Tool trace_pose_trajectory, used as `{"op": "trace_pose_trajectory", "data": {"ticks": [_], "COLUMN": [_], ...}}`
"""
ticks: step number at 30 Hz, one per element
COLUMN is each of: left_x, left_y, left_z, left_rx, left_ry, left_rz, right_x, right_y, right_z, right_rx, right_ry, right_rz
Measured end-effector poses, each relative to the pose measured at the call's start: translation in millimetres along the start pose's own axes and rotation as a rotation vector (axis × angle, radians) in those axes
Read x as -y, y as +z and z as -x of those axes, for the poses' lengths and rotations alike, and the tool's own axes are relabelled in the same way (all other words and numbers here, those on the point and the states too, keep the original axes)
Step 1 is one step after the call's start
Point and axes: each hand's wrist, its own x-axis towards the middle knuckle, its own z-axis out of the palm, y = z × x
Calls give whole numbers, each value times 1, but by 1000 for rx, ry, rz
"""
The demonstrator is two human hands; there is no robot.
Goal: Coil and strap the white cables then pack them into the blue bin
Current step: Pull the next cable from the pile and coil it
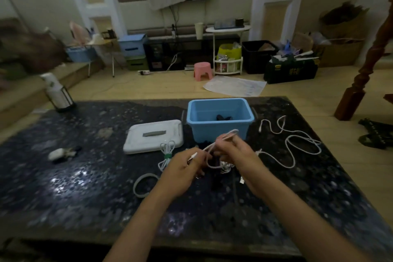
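A white cable [214, 147] is held up over the middle of the tabletop [85, 187], pinched by the left hand [182, 168] and the right hand [236, 151]. The blue bin [220, 120] is set near the far edge. A loose cable [293, 142] is spread by the right edge.

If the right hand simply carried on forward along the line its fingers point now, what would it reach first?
Most likely the blue bin. The right hand holds a white cable with fingers aimed up and away toward the bin's near wall; nothing shows between them, though depth is hard to judge.
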Motion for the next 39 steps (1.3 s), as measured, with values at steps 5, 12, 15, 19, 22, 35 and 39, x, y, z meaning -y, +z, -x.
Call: {"op": "trace_pose_trajectory", "data": {"ticks": [5,12,15,19,22,35,39], "left_x": [10,15,18,23,28,24,25], "left_y": [-24,-39,-35,-25,-30,11,29], "left_z": [4,4,13,26,24,1,-6], "left_rx": [-97,68,215,201,110,-4,44], "left_ry": [-131,-269,-278,-264,-270,-335,-265], "left_rz": [266,212,98,249,326,314,141], "right_x": [-22,-22,-21,-19,-18,-31,-32], "right_y": [15,11,13,18,9,-4,2], "right_z": [1,-14,-16,-17,-17,5,7], "right_rx": [134,129,169,263,270,180,150], "right_ry": [-23,-264,-261,-220,-200,-353,-378], "right_rz": [338,645,705,756,735,973,1010]}}
